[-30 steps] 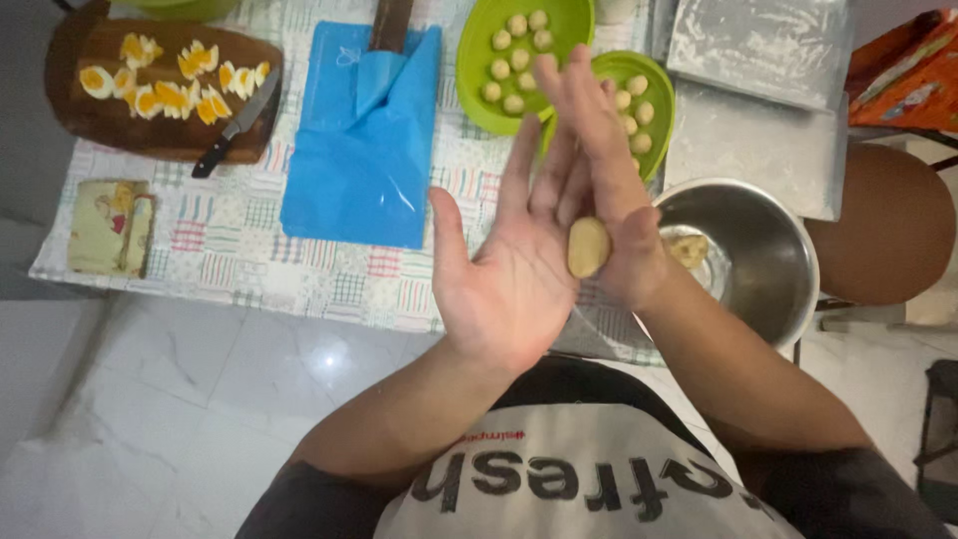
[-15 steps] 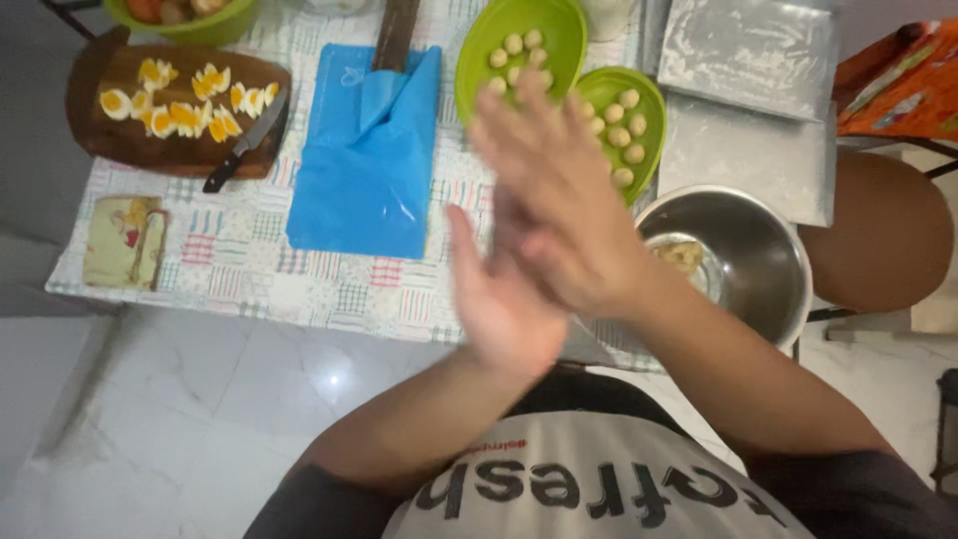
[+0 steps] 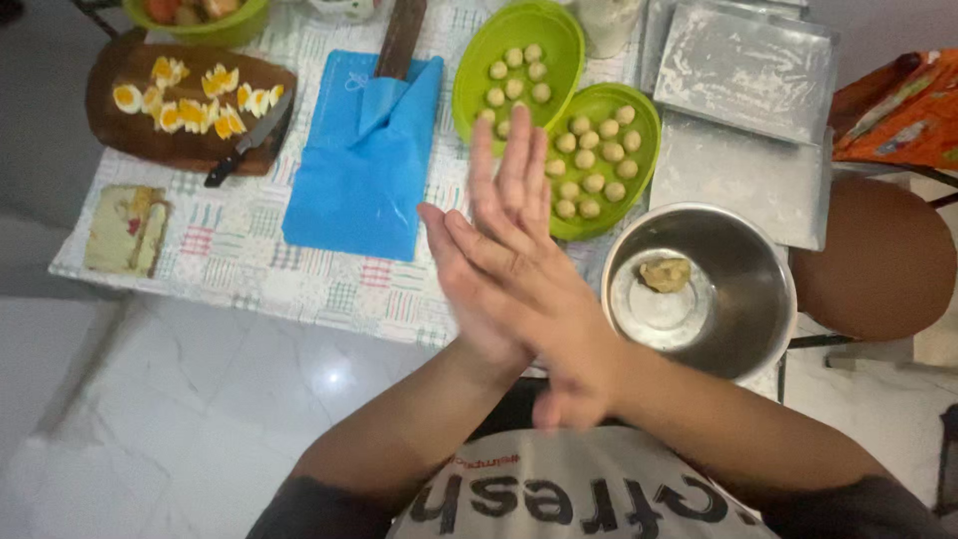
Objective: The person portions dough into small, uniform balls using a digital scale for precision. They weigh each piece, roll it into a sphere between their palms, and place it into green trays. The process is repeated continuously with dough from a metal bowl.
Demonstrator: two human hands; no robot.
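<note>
Head view showed your right hand [image 3: 539, 289] pressed flat, fingers straight, over your left hand [image 3: 469, 299], hiding anything between; dough like the lump [image 3: 666, 273] in the steel bowl [image 3: 768, 299] looked soft, light, best cupped between palms.

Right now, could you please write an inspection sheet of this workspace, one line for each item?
Surface: table under a checked cloth.
Job's things: two green plates of pale dough balls; steel bowl with one dough lump.
Clutter: blue mat; wooden board with cut eggs, knife; metal trays.
Hands: left hand and right hand pressed palm to palm; anything between them is hidden.
Cables: nothing seen.
Surroundings: pale tiled floor; brown stool.
</note>
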